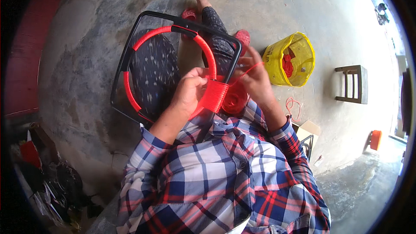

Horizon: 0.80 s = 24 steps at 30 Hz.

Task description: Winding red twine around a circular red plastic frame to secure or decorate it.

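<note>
A black metal frame (238, 56) with rounded corners rests tilted over my lap. Inside it sits a ring (208, 52) wrapped in sections with red cord. Where ring and frame meet near me, a broad band of tight red windings (213, 96) covers the bar. My left hand (190, 90) is closed on the ring just beside that band, thumb on top. From the frame a thin red cord (248, 72) runs up to my right hand (255, 77), which is slightly blurred and has the strand between its fingers. A red cord bundle (235, 99) lies in my lap below it.
A yellow bucket (269, 63) with red cord inside stands to the right, and a loose red cord loop (293, 107) lies on the floor. Farther right are a small dark stool (363, 84) and an orange object (375, 140). Clutter (56, 186) fills the lower left.
</note>
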### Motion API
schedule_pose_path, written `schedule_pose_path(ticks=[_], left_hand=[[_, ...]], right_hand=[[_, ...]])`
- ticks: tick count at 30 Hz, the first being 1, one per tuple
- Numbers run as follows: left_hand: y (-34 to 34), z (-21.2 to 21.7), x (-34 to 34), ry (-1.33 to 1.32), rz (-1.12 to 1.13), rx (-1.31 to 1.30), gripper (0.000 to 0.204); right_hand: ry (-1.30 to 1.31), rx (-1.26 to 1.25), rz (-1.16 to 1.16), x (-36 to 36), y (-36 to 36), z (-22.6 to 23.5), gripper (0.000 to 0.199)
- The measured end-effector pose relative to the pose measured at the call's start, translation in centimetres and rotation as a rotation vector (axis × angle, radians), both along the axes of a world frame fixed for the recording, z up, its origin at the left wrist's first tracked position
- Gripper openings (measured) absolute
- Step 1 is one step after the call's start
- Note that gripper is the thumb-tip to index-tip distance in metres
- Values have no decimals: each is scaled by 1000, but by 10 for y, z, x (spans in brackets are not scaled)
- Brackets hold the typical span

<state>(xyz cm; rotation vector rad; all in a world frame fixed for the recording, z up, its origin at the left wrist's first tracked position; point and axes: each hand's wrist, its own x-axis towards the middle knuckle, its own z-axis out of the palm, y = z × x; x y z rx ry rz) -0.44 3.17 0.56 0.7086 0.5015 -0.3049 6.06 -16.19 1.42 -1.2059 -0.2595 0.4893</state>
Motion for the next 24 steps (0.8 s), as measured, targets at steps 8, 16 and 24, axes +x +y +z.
schedule_pose_path(ticks=[8,16,24], left_hand=[[-14,25,-4,-790,212,1559,33],[-16,28,-7,-617,245,835,43],[-1,5,-2,-44,180,430,24]], right_hand=[[-955,-705,-78,-3,22,34,51],[-271,-76,-170,2,9,25,16],[-360,-1234,377,-7,-42,45,26]])
